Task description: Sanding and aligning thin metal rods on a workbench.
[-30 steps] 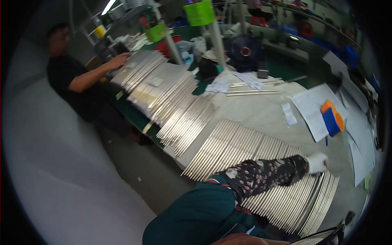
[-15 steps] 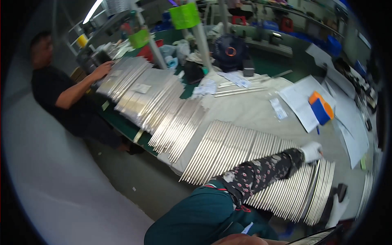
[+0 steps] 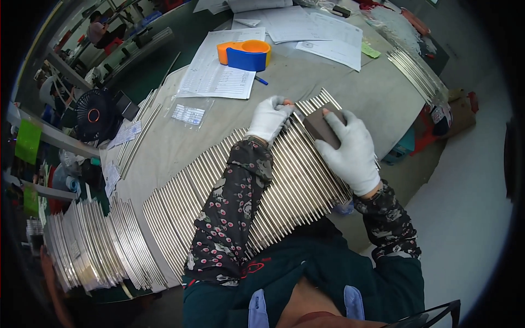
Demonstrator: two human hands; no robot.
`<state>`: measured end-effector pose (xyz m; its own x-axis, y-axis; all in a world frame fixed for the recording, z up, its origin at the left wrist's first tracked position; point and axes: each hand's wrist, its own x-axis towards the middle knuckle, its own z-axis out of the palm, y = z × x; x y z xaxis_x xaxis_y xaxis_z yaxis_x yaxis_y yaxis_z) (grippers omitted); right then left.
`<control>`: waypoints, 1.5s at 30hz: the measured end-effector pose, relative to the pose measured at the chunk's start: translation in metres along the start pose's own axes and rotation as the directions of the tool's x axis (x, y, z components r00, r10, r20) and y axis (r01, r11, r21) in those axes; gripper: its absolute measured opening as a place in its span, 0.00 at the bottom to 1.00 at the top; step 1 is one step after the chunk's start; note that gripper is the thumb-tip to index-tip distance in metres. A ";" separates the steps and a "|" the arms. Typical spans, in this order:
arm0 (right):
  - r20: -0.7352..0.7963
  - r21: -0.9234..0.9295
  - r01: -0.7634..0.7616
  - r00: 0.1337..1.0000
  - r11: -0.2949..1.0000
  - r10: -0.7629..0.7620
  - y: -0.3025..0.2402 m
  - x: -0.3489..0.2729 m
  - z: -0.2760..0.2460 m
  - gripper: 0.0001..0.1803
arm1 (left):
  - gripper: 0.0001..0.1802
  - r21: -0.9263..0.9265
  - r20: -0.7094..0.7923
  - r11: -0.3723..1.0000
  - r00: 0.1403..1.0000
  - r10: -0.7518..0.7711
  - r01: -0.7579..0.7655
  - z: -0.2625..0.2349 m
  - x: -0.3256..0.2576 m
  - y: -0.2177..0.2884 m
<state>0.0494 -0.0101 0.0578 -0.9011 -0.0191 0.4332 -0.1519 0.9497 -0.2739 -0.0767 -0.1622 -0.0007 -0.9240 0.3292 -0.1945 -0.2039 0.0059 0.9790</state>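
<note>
View has swung right. Right hand (image 3: 353, 150), out of frame 1.0 s ago and off past the end of the row at 0.5 s, is now in over the rods (image 3: 284, 183), its dark block (image 3: 320, 123) now on their right end. Co-worker down to an arm (image 3: 53, 284) at left edge; bundled rods (image 3: 413, 76) at the surface's (image 3: 383, 104) far right now fully visible.

Glossy metal rods (image 3: 295, 180), matt dark block (image 3: 321, 127)

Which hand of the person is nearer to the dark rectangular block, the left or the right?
Right. The right hand holds the dark block between thumb and fingers. The left hand is apart from it, to its left, at the far ends of the metal rods.
</note>
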 end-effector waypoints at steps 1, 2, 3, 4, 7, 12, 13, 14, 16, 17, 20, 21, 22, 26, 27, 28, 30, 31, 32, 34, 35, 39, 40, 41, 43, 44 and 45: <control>0.018 -0.011 0.069 0.997 0.998 -0.069 -0.007 0.000 0.005 0.29 | 0.08 -0.044 -0.019 0.999 1.000 0.008 -0.009 -0.001 0.000 -0.001; 0.038 -0.020 0.138 0.990 0.990 -0.137 -0.009 -0.001 0.010 0.29 | 0.08 -0.046 -0.015 0.999 1.000 0.003 -0.004 -0.002 0.000 -0.003; 0.020 -0.064 0.137 0.990 0.988 -0.136 -0.001 0.001 0.016 0.28 | 0.08 -0.018 -0.028 1.000 1.000 0.003 -0.004 -0.002 -0.002 0.000; 0.011 -0.224 0.031 1.000 0.974 -0.029 0.009 0.007 0.015 0.28 | 0.08 0.011 -0.045 1.000 0.999 0.004 -0.003 -0.003 -0.004 0.004; -0.073 -0.245 -0.095 0.994 0.965 0.079 0.019 0.017 0.011 0.27 | 0.09 0.008 -0.039 1.000 0.999 -0.003 0.004 -0.004 -0.004 0.004; 0.037 -0.251 0.027 0.999 0.968 -0.018 0.008 0.019 0.022 0.27 | 0.09 0.007 -0.055 1.000 0.998 -0.015 0.015 -0.006 -0.003 0.005; 0.031 -0.243 -0.051 0.998 0.969 0.060 0.021 0.024 0.021 0.27 | 0.09 0.011 -0.029 1.000 1.000 -0.006 0.006 -0.006 -0.001 0.005; 0.025 -0.235 -0.128 0.990 0.964 0.138 0.029 0.027 0.020 0.27 | 0.09 0.012 -0.030 1.000 1.000 -0.006 0.006 -0.006 -0.001 0.005; -0.051 -0.093 0.061 0.996 0.994 -0.066 0.005 0.021 0.019 0.27 | 0.09 0.012 -0.032 1.000 0.999 -0.017 0.018 -0.004 0.000 0.006; -0.031 -0.054 0.145 0.989 0.988 -0.146 -0.003 0.016 0.023 0.27 | 0.09 0.077 -0.047 0.996 0.998 0.040 -0.037 -0.006 0.002 0.001; 0.006 -0.272 0.002 1.000 0.962 0.000 0.015 0.024 0.022 0.26 | 0.09 0.015 -0.040 1.000 0.999 -0.012 0.013 -0.005 -0.005 0.007; -0.005 -0.236 -0.048 0.999 0.971 0.048 0.021 0.025 0.019 0.25 | 0.09 0.004 -0.040 1.000 0.999 -0.011 0.011 -0.003 -0.004 0.007; -0.014 -0.200 -0.097 0.995 0.975 0.096 0.022 0.026 0.015 0.24 | 0.09 0.004 -0.041 1.000 0.999 -0.010 0.010 -0.003 -0.004 0.007; 0.001 0.021 0.248 0.969 0.968 -0.248 -0.001 0.015 0.018 0.25 | 0.08 -0.053 -0.070 0.999 0.998 0.004 -0.007 -0.005 -0.003 0.003; 0.046 -0.138 0.078 0.996 0.987 -0.072 0.012 0.023 0.017 0.25 | 0.09 -0.030 -0.057 1.000 0.998 -0.007 0.006 -0.004 -0.005 0.005; 0.061 -0.300 -0.088 0.992 0.950 0.111 0.024 0.027 0.016 0.26 | 0.09 -0.008 -0.042 1.000 0.999 -0.018 0.017 -0.003 -0.004 0.007; -0.008 -0.215 -0.091 0.996 0.972 0.092 0.028 0.024 0.018 0.27 | 0.10 -0.008 -0.045 1.000 0.999 -0.025 0.025 -0.003 -0.003 0.008; -0.010 -0.100 0.086 0.996 0.991 -0.088 0.013 0.018 0.017 0.27 | 0.09 -0.027 -0.058 1.000 0.998 -0.018 0.016 -0.004 -0.003 0.007; -0.034 0.014 0.263 0.964 0.965 -0.262 0.004 0.012 0.017 0.26 | 0.08 -0.046 -0.072 0.999 0.997 -0.011 0.008 -0.004 -0.004 0.006; 0.026 0.005 0.250 0.968 0.968 -0.250 0.010 0.009 0.016 0.26 | 0.08 -0.040 -0.073 0.999 0.997 -0.016 0.013 -0.002 -0.005 0.007; 0.050 -0.114 0.079 0.996 0.990 -0.073 0.024 0.014 0.012 0.26 | 0.08 -0.035 -0.075 0.999 0.997 -0.019 0.017 -0.002 -0.005 0.007; -0.006 -0.036 0.160 0.987 0.986 -0.160 0.007 0.008 0.009 0.26 | 0.08 -0.047 -0.057 0.999 0.998 -0.029 0.026 -0.005 -0.002 0.007; 0.027 0.033 0.225 0.974 0.974 -0.226 0.006 0.005 0.013 0.26 | 0.08 -0.045 -0.055 0.999 0.998 -0.031 0.029 -0.004 -0.003 0.006; 0.026 -0.062 0.114 0.993 0.992 -0.112 0.016 0.006 0.014 0.26 | 0.08 -0.048 -0.052 0.998 0.998 -0.035 0.033 -0.003 -0.004 0.006; 0.045 -0.240 -0.002 0.999 0.971 0.013 0.029 0.015 0.009 0.26 | 0.09 -0.044 -0.073 0.998 0.996 -0.043 0.039 -0.003 -0.004 0.009; -0.028 -0.189 0.009 0.999 0.982 -0.015 0.029 0.014 0.009 0.26 | 0.09 -0.042 -0.079 0.998 0.996 -0.040 0.037 -0.004 -0.003 0.010; -0.022 -0.085 0.129 0.991 0.988 -0.131 0.019 0.010 0.007 0.25 | 0.09 -0.046 -0.072 0.999 0.997 -0.030 0.027 -0.003 -0.003 0.008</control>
<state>0.0345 0.0052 0.0506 -0.8641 -0.1369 0.4843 -0.2319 0.9624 -0.1416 -0.0769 -0.1659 0.0078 -0.9383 0.2598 -0.2281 -0.2437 -0.0289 0.9694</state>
